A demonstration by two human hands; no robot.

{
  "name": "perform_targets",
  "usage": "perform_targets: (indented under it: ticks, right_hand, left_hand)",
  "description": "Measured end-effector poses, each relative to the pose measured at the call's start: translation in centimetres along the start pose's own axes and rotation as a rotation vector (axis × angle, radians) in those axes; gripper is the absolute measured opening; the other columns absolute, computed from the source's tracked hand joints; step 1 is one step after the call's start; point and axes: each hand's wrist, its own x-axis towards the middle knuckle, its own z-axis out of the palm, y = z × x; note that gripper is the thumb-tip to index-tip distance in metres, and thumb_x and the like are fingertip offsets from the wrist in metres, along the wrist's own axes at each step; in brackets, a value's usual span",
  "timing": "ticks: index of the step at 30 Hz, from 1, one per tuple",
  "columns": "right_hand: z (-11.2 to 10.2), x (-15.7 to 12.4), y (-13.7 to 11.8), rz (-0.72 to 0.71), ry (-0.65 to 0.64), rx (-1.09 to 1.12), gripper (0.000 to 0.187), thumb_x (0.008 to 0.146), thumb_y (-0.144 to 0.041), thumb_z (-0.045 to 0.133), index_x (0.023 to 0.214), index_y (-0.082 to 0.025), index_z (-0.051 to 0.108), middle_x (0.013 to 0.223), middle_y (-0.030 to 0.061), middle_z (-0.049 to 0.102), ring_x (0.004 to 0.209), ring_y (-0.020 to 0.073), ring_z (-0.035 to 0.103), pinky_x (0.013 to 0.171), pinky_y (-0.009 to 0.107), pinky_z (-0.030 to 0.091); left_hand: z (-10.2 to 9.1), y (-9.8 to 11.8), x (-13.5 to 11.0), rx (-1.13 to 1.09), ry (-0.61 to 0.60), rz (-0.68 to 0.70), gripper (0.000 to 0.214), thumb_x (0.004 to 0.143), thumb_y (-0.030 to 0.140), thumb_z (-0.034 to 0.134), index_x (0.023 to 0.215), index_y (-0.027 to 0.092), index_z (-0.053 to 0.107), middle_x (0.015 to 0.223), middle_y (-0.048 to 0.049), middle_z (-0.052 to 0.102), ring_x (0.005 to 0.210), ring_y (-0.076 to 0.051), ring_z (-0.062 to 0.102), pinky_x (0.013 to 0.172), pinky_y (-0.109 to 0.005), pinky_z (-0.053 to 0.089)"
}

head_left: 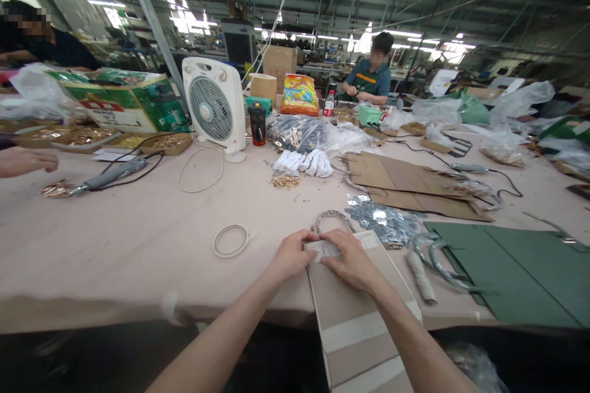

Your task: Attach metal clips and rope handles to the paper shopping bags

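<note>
A beige bag panel point(350, 301) with pale strips across it lies over the table's front edge. My left hand point(295, 253) pinches its top left corner, thumb on the near side. My right hand point(349, 259) is curled over the same top edge, thumb and fingers closed around a whitish patch point(328, 249) there. Just beyond my fingers arches a plastic-wrapped handle point(334, 216). What the fingertips hold at the edge is partly hidden. A heap of small grey metal plates point(382, 220) lies beyond my right hand.
To the right lie a wrapped roll point(421, 277) and green bag panels point(516, 270) with handles. Brown panels point(405, 181), gold hardware point(284, 182) and a fan point(214, 104) stand farther back. A beige coil point(230, 241) is left. A co-worker's hand point(27, 161) is near a soldering-iron-like tool point(115, 174).
</note>
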Motion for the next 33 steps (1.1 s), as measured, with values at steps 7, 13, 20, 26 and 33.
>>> perform_targets:
  ticks: [7, 13, 20, 26, 33]
  right_hand:
    - [-0.6, -1.3, 0.0, -0.016, 0.155, 0.181, 0.055, 0.085, -0.024, 0.075, 0.138, -0.026, 0.062, 0.143, 0.0085, 0.062, 0.136, 0.0279, 0.053, 0.12, 0.049, 0.038]
    - [-1.9, -4.6, 2.6, 0.224, 0.465, 0.325, 0.038, 0.095, -0.035, 0.064, 0.131, -0.023, 0.064, 0.12, 0.0102, 0.068, 0.103, 0.0245, 0.068, 0.09, 0.039, 0.057]
    - [-3.1, -5.7, 3.5, 0.151, 0.453, 0.143, 0.031, 0.098, -0.031, 0.057, 0.125, -0.022, 0.067, 0.118, 0.0107, 0.068, 0.095, 0.0226, 0.066, 0.085, 0.037, 0.057]
    - [-4.3, -7.4, 5.8, 0.296, 0.631, 0.011, 0.034, 0.096, -0.035, 0.058, 0.125, -0.021, 0.067, 0.118, 0.012, 0.069, 0.101, 0.0257, 0.066, 0.084, 0.039, 0.058]
    - [-2.3, -8.7, 6.2, 0.296, 0.586, -0.056, 0.03, 0.094, -0.032, 0.061, 0.12, -0.023, 0.072, 0.121, 0.0111, 0.07, 0.118, 0.0289, 0.064, 0.107, 0.046, 0.05]
  left_hand:
    - [0.1, 0.4, -0.5, 0.182, 0.053, 0.09, 0.035, 0.079, 0.018, 0.065, 0.111, 0.022, 0.079, 0.11, -0.0034, 0.078, 0.086, -0.02, 0.067, 0.086, -0.031, 0.052]
    - [0.5, 0.0, -1.6, 0.226, 0.107, 0.174, 0.029, 0.084, 0.016, 0.062, 0.105, 0.026, 0.079, 0.114, -0.0029, 0.076, 0.106, -0.021, 0.068, 0.095, -0.032, 0.052]
    - [1.4, 1.6, -2.2, 0.374, 0.204, 0.302, 0.031, 0.081, 0.007, 0.063, 0.1, 0.026, 0.079, 0.127, -0.0047, 0.07, 0.125, -0.027, 0.058, 0.112, -0.046, 0.045]
    - [1.1, 1.3, -1.8, 0.451, 0.163, 0.424, 0.04, 0.078, 0.002, 0.059, 0.104, 0.026, 0.077, 0.123, -0.0044, 0.072, 0.121, -0.027, 0.06, 0.109, -0.049, 0.049]
    - [5.2, 3.6, -1.4, 0.523, 0.058, 0.592, 0.053, 0.079, -0.005, 0.047, 0.117, 0.022, 0.072, 0.127, -0.0067, 0.069, 0.126, -0.025, 0.056, 0.113, -0.046, 0.047]
